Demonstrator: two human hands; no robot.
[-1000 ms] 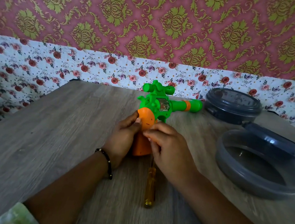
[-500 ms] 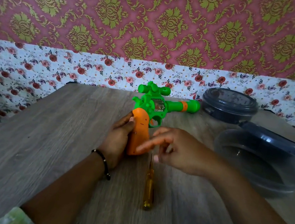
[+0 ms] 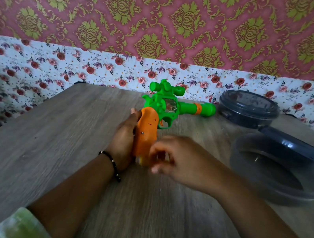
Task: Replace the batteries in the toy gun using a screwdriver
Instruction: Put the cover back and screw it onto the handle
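Observation:
The toy gun [image 3: 167, 108] has a green body and barrel and an orange grip [image 3: 146, 131]. It stands on the wooden table [image 3: 44, 141] with the barrel pointing right. My left hand [image 3: 123, 140] holds the grip from the left side. A small screw shows on the grip's facing side. My right hand [image 3: 182, 160] is blurred, just right of the grip's lower end, with its fingers curled. A bit of the yellow screwdriver [image 3: 141, 160] handle pokes out at its fingertips; the rest is hidden.
A closed dark grey round container [image 3: 248, 109] sits at the back right by the wall. Nearer on the right is an open grey round tub [image 3: 245, 181] with its lid [image 3: 300, 149] leaning on the far rim. Floral wallpaper backs the table.
My right hand left the grip, swung down and took up the screwdriver that lay on the table below the gun. The left hand kept its hold on the grip.

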